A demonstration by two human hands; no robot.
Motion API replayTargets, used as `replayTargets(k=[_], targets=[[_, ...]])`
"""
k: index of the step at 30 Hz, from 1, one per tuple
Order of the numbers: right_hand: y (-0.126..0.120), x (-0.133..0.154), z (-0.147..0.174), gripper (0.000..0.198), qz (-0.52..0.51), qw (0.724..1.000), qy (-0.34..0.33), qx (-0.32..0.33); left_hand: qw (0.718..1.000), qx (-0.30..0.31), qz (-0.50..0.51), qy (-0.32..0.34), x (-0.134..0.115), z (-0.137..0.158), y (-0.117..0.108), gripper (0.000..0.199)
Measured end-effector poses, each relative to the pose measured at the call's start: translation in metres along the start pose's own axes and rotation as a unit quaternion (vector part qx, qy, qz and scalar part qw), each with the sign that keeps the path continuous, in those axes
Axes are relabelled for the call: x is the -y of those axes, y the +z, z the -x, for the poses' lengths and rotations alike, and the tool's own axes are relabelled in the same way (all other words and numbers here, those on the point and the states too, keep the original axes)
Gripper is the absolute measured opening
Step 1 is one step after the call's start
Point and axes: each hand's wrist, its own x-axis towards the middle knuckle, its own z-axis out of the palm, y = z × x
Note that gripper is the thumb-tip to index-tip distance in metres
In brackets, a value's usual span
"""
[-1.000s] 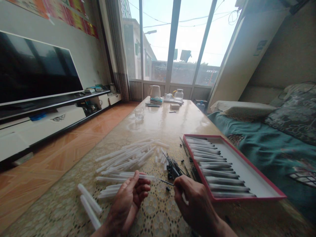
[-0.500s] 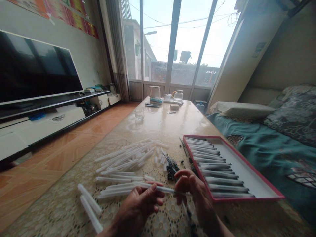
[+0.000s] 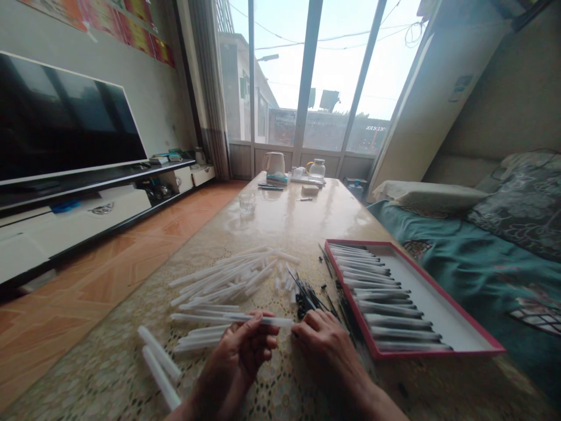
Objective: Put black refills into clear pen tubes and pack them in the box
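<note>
My left hand pinches a translucent white plastic tube between thumb and fingers, held roughly level with its end pointing right. At that end is my right hand, back upward and fingers curled down; a small dark bit shows at the fingertips, but what they grip is mostly hidden. Just beyond the right hand lies a heap of thin black sticks with dark ends. Beside the left hand spreads a pile of similar white tubes. Short white pieces lie between the two heaps.
A red-rimmed shallow box on the right holds a row of tubes with dark insides. Two loose tubes lie front left. A drinking glass, a pitcher and a glass jug stand farther back on the table.
My right hand has turned over and moved slightly left and up, its fingers now curled at the tube's end. The left hand has shifted a little left and up with the tube.
</note>
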Motion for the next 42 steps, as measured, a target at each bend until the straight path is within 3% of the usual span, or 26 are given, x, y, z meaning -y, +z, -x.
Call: replayTargets(k=[6, 8, 12, 15, 29, 35, 39, 42], targets=[[-0.015, -0.003, 0.003, 0.008, -0.179, 0.979, 0.097, 0.005, 0.999, -0.005, -0.045, 0.022, 0.002, 0.0, -0.001, 0.008], [-0.022, -0.001, 0.003, 0.008, -0.282, 0.948, 0.145, -0.005, 0.998, -0.016, -0.053, 0.023, 0.002, 0.001, -0.001, 0.007], [-0.03, 0.007, 0.0, 0.012, -0.489, 0.845, 0.217, -0.014, 0.998, -0.016, -0.062, 0.017, 0.002, 0.001, 0.0, 0.011], [-0.033, 0.013, -0.002, 0.015, -0.546, 0.808, 0.223, -0.001, 0.997, -0.009, -0.076, 0.013, 0.002, 0.002, 0.003, 0.013], [-0.031, 0.013, -0.002, 0.018, -0.553, 0.799, 0.236, -0.001, 0.996, 0.016, -0.087, 0.01, 0.005, 0.003, 0.002, 0.014], [-0.02, 0.01, 0.0, 0.031, -0.557, 0.781, 0.282, -0.01, 0.994, 0.022, -0.101, 0.025, 0.006, 0.002, 0.003, 0.016], [-0.017, 0.009, 0.003, 0.036, -0.526, 0.805, 0.274, 0.01, 0.993, 0.031, -0.11, 0.023, 0.007, 0.0, 0.003, 0.016], [-0.018, 0.009, 0.004, 0.042, -0.463, 0.852, 0.243, 0.009, 0.993, 0.038, -0.109, 0.018, 0.006, 0.0, 0.005, 0.017]])
